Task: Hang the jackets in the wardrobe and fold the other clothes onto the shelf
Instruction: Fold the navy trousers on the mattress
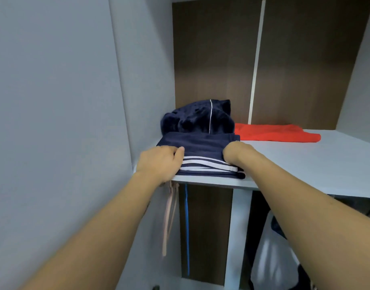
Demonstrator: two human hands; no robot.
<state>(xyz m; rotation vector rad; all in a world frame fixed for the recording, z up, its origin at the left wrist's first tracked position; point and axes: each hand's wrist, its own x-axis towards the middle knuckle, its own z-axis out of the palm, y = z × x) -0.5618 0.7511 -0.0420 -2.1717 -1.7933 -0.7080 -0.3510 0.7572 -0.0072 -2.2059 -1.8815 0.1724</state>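
At shelf front-left corner: folded navy garment placed, left hand and right hand gripping its sides. Red garment folded behind. Jacket, possibly, hangs below; remaining clothes unseen.

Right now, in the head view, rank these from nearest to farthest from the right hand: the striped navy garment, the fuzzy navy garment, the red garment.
1. Striped navy garment, under the right hand, at the shelf's front.
2. Fuzzy navy garment, just behind it.
3. Red garment, farther back right.
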